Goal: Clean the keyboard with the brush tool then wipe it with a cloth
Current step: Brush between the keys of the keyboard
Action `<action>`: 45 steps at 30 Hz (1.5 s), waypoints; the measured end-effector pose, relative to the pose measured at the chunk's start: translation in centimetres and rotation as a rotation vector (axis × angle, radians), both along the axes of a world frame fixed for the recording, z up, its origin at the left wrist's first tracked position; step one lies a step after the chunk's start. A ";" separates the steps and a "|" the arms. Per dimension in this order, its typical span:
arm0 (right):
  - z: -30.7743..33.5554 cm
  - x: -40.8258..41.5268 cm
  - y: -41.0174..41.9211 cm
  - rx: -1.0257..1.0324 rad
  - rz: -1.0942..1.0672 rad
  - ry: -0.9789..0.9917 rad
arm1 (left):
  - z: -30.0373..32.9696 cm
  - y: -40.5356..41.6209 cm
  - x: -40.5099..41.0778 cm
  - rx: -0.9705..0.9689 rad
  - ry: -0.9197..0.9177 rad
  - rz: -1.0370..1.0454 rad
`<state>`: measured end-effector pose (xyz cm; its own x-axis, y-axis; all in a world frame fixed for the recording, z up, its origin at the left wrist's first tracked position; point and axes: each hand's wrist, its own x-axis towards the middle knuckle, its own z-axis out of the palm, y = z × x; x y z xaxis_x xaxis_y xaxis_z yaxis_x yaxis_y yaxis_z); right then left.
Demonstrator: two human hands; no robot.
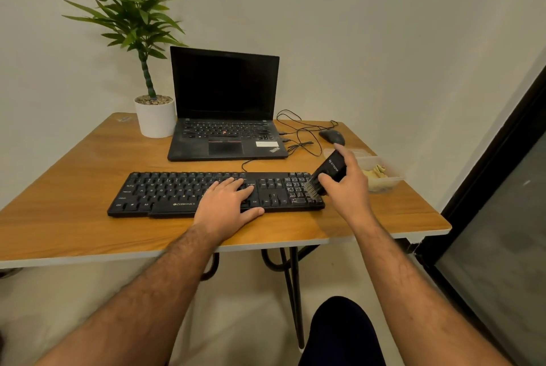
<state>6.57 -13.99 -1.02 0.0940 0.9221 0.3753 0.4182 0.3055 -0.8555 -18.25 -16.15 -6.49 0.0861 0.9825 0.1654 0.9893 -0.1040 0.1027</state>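
the flat black plastic keyboard (215,194) lies along the wooden tabletop's (74,218) front edge, light and liable to slide. left hand (229,203) pressed flat steadies it. right hand (345,185) clamps the stiff black brush tool (326,176) by its body, bristles on the number pad. yellow soft cloth (376,178) waits near the right edge.

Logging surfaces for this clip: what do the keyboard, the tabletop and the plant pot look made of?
Keyboard: matte black plastic, judging by moulded keys with printed legends. Tabletop: wood-look surface with printed-looking grain and a pale edge band, probably laminate. Pot: smooth white, ceramic or plastic; I cannot tell which.
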 end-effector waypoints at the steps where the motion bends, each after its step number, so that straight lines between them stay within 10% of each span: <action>1: 0.0 0.2 0.3 -0.002 -0.013 0.011 | 0.1 -0.1 -0.2 0.009 0.013 0.005; 19: 0.7 -4.1 8.1 -0.004 -0.065 -0.138 | -1.0 2.2 5.6 0.056 -0.040 -0.037; 27: -0.7 -5.7 9.0 0.020 0.060 -0.520 | -1.3 2.2 5.5 0.075 -0.045 -0.047; 45: -0.9 -4.7 9.9 0.006 0.020 -0.445 | -1.2 2.2 5.6 0.063 -0.074 -0.044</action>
<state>1.83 -4.05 -1.94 -0.0955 0.9200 0.3801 0.7395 0.3212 -0.5916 -12.66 -13.96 -7.66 0.1137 0.9655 0.2344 0.9736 -0.1553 0.1675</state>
